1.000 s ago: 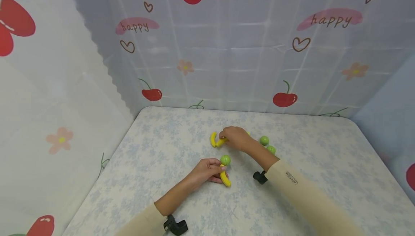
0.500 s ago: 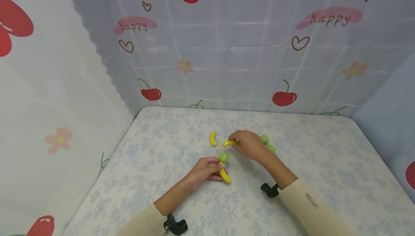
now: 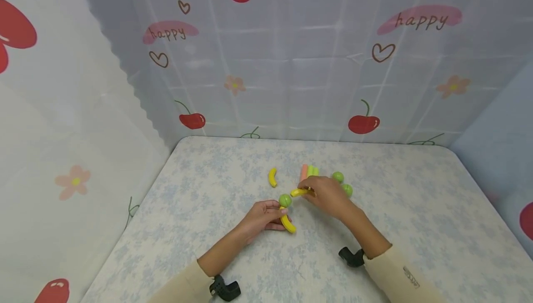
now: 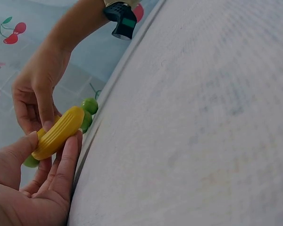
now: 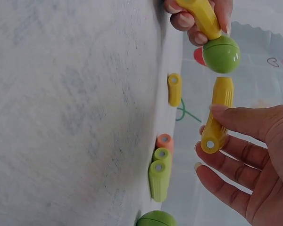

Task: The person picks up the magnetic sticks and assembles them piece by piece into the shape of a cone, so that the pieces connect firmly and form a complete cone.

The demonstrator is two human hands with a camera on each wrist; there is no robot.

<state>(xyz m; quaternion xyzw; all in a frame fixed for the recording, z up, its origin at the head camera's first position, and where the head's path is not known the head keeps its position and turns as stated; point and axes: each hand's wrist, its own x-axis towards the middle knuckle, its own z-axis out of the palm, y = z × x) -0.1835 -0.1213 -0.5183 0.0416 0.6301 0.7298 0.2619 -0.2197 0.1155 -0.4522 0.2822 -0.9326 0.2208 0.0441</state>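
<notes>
My left hand (image 3: 262, 217) holds a curved yellow rod (image 3: 288, 224) between thumb and fingers. A green ball (image 3: 285, 200) sits at that rod's far end. Close by on the right, my right hand (image 3: 329, 195) pinches a second curved yellow rod (image 5: 221, 101), whose lower end shows a silver disc. In the right wrist view, this rod's other end points at the green ball (image 5: 221, 54) with a narrow gap between them. The left wrist view shows the first rod (image 4: 61, 132) in front, hiding most of the second.
Behind the hands, a third curved yellow rod (image 3: 272, 177) lies on the patterned table (image 3: 208, 178). A pink rod (image 3: 304, 172) and two light green rods (image 5: 159, 181) lie side by side beyond my right hand. Two green balls (image 3: 337, 176) are right of them.
My right hand has lifted the second yellow rod away from beside the third one and brought it right and nearer, towards the ball. My left hand stays nearly still with its rod.
</notes>
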